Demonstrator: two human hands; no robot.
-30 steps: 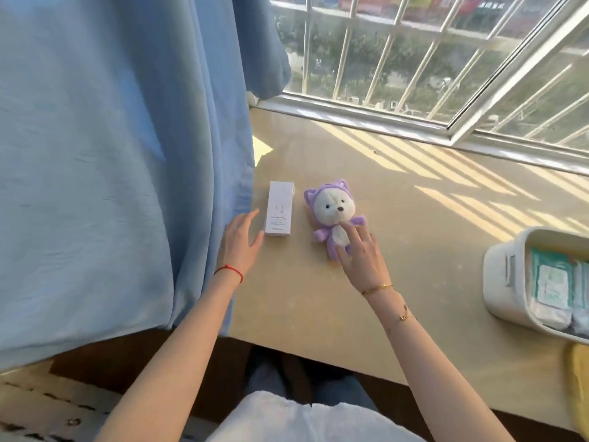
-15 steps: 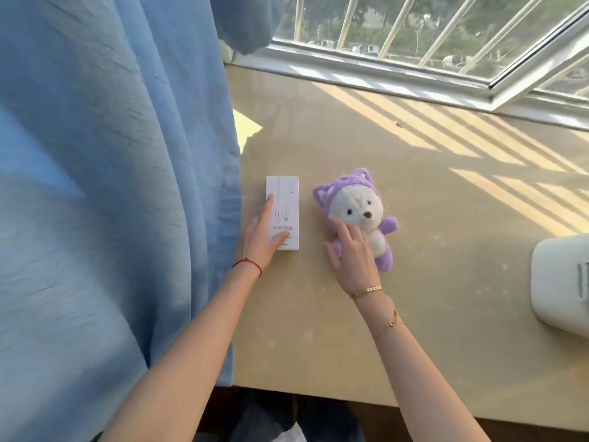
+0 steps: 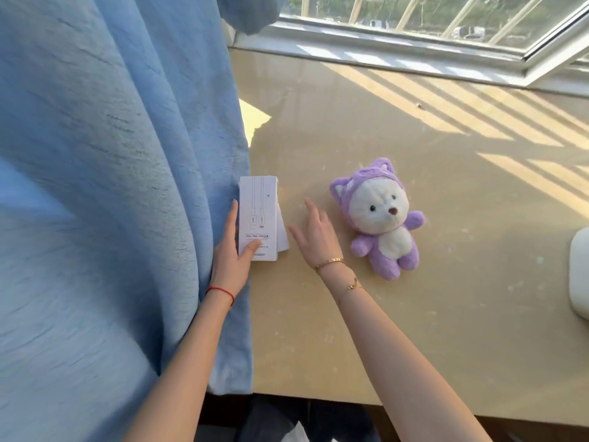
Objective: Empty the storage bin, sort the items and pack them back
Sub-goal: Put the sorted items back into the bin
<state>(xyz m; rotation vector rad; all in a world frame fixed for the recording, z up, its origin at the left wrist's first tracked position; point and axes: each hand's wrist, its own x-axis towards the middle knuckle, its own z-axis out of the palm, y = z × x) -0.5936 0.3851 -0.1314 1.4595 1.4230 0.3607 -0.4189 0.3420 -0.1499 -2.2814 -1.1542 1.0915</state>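
Observation:
A white cable box [image 3: 259,205] lies on the beige table [image 3: 414,330] right against the blue curtain. My left hand [image 3: 231,260] grips its near end, thumb on the printed face and fingers along its left edge; the box looks tipped up slightly. My right hand [image 3: 317,234] is open with fingers spread, just right of the box and touching neither item. A purple and white plush bear [image 3: 382,218] lies face up to the right of that hand. Only the rounded corner of the white storage bin [image 3: 578,272] shows at the right edge; its inside is hidden.
A blue curtain [image 3: 111,186] hangs over the table's left side and fills the left of the view. The white window frame [image 3: 414,55] runs along the far edge. The table's front edge is close to my body.
My right hand has let go of the plush bear and moved left toward the box. My left hand has taken hold of the box and shifted it against the curtain. The view swung left.

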